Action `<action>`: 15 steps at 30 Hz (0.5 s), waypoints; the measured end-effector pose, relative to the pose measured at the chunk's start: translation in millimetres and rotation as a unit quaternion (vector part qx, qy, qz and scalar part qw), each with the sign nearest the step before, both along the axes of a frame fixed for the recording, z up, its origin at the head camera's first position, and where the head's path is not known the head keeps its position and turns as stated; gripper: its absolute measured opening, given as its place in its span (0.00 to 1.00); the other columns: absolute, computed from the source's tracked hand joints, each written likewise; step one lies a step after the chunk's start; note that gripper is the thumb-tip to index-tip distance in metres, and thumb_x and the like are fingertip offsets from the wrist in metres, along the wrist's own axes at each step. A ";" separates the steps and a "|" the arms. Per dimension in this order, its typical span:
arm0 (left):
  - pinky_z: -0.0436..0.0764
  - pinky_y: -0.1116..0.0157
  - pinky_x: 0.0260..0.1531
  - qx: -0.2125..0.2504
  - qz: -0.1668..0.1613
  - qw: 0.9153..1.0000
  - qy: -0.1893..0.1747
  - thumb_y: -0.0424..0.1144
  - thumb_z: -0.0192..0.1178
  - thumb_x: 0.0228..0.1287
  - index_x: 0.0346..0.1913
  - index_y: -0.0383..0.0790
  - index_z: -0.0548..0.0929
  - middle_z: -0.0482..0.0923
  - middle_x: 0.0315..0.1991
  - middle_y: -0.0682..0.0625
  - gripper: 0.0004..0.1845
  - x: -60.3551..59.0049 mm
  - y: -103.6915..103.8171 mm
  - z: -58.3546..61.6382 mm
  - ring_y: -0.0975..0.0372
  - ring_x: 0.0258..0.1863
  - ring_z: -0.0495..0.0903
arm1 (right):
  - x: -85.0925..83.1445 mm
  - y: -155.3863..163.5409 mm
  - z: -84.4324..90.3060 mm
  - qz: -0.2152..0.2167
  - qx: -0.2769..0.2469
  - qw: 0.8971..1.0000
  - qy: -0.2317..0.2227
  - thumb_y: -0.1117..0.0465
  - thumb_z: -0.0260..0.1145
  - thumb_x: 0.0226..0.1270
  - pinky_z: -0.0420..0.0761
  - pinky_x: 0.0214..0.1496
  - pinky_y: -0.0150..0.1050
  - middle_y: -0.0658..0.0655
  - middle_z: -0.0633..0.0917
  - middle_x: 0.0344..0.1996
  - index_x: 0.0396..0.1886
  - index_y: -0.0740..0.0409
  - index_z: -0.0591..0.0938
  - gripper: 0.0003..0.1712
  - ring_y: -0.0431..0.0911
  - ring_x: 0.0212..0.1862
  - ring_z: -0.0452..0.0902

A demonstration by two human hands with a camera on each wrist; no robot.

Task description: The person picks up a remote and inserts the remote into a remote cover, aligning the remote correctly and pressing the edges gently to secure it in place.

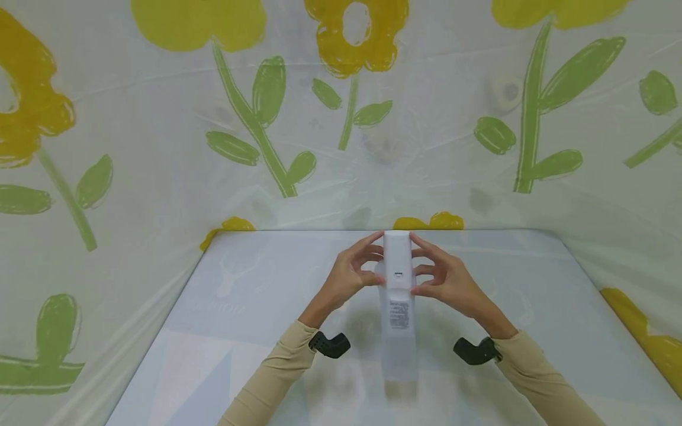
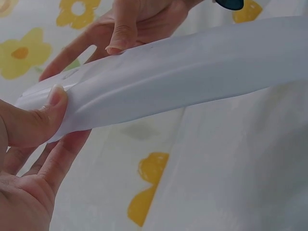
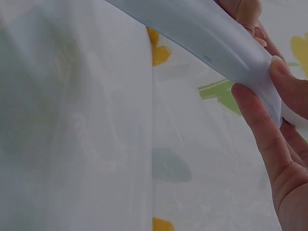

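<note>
A long white plastic device (image 1: 398, 343) with a small port and a printed label stands out between both hands, its body tapering and slightly curved in the wrist views. On its left side, my left hand (image 1: 343, 277) holds the upper end with thumb and fingertips. My right hand (image 1: 452, 283) grips the same end from the right, thumb lower and index finger near the tip. In the left wrist view, the left thumb (image 2: 57, 103) lies against the white body (image 2: 159, 84). From the right wrist, fingers (image 3: 262, 122) and thumb sit on either side of the narrow end. The device's exact kind is unclear.
A pale table (image 1: 240, 337) with faint printed shapes lies below. Behind it hangs a white cloth (image 1: 160, 106) with yellow flowers and green leaves. Black wrist-worn pieces (image 1: 330, 344) sit at both beige sleeves (image 1: 277, 370).
</note>
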State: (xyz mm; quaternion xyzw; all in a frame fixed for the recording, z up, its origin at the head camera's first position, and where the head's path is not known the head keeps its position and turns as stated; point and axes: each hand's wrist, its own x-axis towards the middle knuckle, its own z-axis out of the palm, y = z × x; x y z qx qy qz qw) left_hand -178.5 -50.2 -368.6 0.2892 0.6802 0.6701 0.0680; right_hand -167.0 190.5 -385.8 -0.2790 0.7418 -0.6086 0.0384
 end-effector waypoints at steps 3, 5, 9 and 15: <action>0.81 0.57 0.45 0.005 0.001 1.000 0.000 0.19 0.64 0.52 0.70 0.40 0.63 0.73 0.54 0.35 0.41 -2.3 -1.1 -0.2 0.48 0.54 0.73 | -2.4 -1.1 0.5 -0.004 0.006 1.000 0.004 0.72 0.73 0.51 0.83 0.42 0.43 0.66 0.70 0.59 0.74 0.48 0.57 0.53 0.51 0.46 0.80; 0.81 0.57 0.45 0.008 0.002 1.000 0.003 0.20 0.65 0.52 0.70 0.45 0.64 0.74 0.53 0.38 0.41 -7.7 -1.2 -7.5 0.50 0.54 0.74 | -3.5 -1.6 0.9 -0.005 0.006 1.000 0.003 0.72 0.73 0.51 0.83 0.42 0.43 0.66 0.70 0.59 0.74 0.48 0.58 0.53 0.51 0.46 0.80; 0.81 0.57 0.45 0.015 0.007 1.000 0.007 0.22 0.66 0.52 0.69 0.50 0.66 0.75 0.52 0.42 0.41 -17.6 -0.5 -21.6 0.53 0.53 0.75 | -4.8 -2.0 1.2 -0.005 0.002 1.000 0.001 0.72 0.73 0.50 0.83 0.42 0.43 0.66 0.70 0.59 0.74 0.48 0.58 0.53 0.51 0.46 0.80; 0.81 0.57 0.46 0.014 0.008 1.000 0.003 0.20 0.64 0.52 0.70 0.42 0.64 0.75 0.53 0.37 0.40 -14.3 -0.1 -14.9 0.50 0.54 0.74 | -4.6 -1.8 2.6 -0.002 -0.005 1.000 -0.001 0.73 0.72 0.50 0.83 0.42 0.43 0.66 0.70 0.59 0.74 0.50 0.58 0.52 0.51 0.46 0.80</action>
